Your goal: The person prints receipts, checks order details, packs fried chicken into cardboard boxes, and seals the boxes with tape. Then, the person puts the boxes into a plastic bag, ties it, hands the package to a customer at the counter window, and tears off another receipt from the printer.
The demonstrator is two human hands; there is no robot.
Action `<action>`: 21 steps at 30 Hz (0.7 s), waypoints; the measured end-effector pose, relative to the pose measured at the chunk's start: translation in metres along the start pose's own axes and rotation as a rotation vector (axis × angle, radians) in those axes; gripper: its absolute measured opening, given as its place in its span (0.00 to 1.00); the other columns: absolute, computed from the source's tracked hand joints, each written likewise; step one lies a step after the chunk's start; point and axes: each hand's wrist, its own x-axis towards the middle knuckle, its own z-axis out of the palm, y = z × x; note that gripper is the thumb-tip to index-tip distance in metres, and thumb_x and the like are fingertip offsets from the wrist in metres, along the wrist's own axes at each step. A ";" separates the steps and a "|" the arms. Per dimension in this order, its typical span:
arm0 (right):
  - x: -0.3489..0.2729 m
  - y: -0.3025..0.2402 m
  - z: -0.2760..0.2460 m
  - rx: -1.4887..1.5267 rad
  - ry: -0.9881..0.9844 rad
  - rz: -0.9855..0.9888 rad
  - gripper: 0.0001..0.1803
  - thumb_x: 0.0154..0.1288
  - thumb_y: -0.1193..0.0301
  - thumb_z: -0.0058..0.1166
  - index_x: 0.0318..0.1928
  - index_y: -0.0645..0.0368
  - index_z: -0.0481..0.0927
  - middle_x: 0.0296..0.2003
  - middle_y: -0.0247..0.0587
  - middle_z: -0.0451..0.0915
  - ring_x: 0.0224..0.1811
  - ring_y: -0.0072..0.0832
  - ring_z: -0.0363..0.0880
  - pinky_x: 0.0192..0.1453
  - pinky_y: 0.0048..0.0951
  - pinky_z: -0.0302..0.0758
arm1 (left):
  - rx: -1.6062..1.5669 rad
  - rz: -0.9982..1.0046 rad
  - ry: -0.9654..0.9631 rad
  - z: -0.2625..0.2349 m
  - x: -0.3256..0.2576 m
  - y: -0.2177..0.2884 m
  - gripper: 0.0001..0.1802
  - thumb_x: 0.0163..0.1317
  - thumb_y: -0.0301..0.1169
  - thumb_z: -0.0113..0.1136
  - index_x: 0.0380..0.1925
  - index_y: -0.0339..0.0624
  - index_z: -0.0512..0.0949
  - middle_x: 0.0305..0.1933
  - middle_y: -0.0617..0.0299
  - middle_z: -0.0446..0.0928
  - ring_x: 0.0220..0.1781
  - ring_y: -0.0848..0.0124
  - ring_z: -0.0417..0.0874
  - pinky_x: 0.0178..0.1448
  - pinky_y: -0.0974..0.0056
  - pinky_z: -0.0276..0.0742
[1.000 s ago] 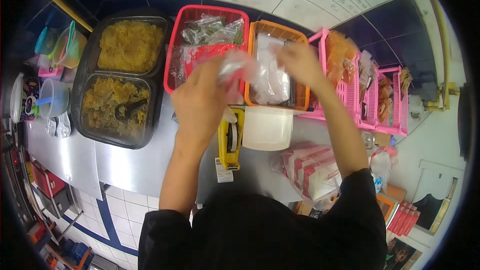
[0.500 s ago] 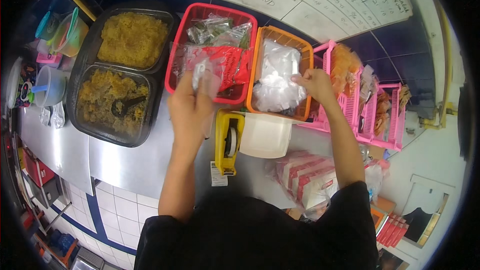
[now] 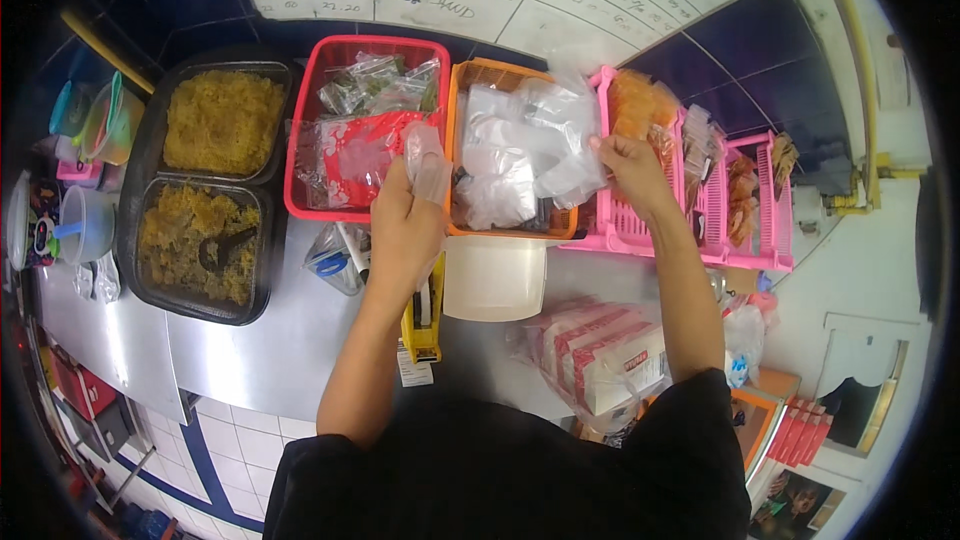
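My left hand [image 3: 408, 225] is closed around a clear, narrow plastic packet [image 3: 428, 162], in front of the gap between a red basket [image 3: 297, 165] and an orange basket [image 3: 515, 231]. What lies inside the packet is hard to make out. With thumb and fingers, my right hand [image 3: 632, 172] pinches the edge of a clear plastic bag [image 3: 572, 140], lifted partly out of the orange basket. More clear bags [image 3: 492, 170] fill that basket. The red basket holds small clear packets with green contents [image 3: 370, 80] and a red patterned package [image 3: 372, 155].
A black two-part tray [image 3: 125, 240] of yellow food stands left. Pink racks [image 3: 700, 230] with packets are at the right. Below the baskets sit a white container [image 3: 495, 280], a yellow tape dispenser [image 3: 424, 340] and a plastic-wrapped package [image 3: 605, 360]. A whiteboard [image 3: 520, 0] hangs behind.
The view has shifted, so the baskets appear further left. My right hand has drawn the plastic bag up and to the right. The packet stays in my left hand.
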 end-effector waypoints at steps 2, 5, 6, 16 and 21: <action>-0.001 -0.002 -0.002 0.006 -0.001 0.010 0.15 0.73 0.58 0.59 0.33 0.55 0.82 0.25 0.25 0.78 0.24 0.13 0.70 0.29 0.18 0.65 | -0.001 -0.009 0.003 0.002 -0.001 0.003 0.06 0.68 0.28 0.52 0.37 0.36 0.74 0.24 0.62 0.73 0.26 0.74 0.75 0.30 0.64 0.71; -0.004 -0.002 -0.004 -0.015 0.012 0.023 0.16 0.74 0.58 0.58 0.32 0.55 0.81 0.25 0.25 0.78 0.24 0.14 0.73 0.28 0.19 0.69 | -0.021 -0.022 0.001 0.005 -0.004 0.005 0.09 0.72 0.32 0.53 0.36 0.37 0.74 0.24 0.64 0.73 0.23 0.76 0.74 0.27 0.66 0.70; -0.004 -0.002 -0.005 -0.003 0.009 0.040 0.17 0.73 0.57 0.58 0.35 0.58 0.82 0.27 0.27 0.78 0.27 0.16 0.76 0.31 0.22 0.76 | -0.017 -0.017 -0.010 0.007 -0.004 0.007 0.09 0.72 0.32 0.53 0.36 0.37 0.74 0.24 0.64 0.73 0.23 0.76 0.74 0.27 0.66 0.70; -0.038 -0.025 -0.012 0.010 0.058 -0.032 0.19 0.73 0.55 0.59 0.30 0.57 0.80 0.27 0.30 0.80 0.27 0.17 0.79 0.32 0.22 0.81 | -0.043 0.030 -0.038 0.020 -0.024 0.025 0.17 0.77 0.42 0.52 0.38 0.39 0.75 0.25 0.66 0.73 0.23 0.77 0.73 0.27 0.67 0.68; -0.059 -0.027 -0.025 -0.001 0.068 -0.102 0.19 0.71 0.57 0.61 0.33 0.63 0.83 0.27 0.36 0.82 0.27 0.22 0.81 0.30 0.25 0.82 | -0.028 0.058 -0.022 0.025 -0.009 0.010 0.17 0.75 0.41 0.52 0.43 0.36 0.77 0.29 0.60 0.76 0.29 0.68 0.77 0.34 0.60 0.73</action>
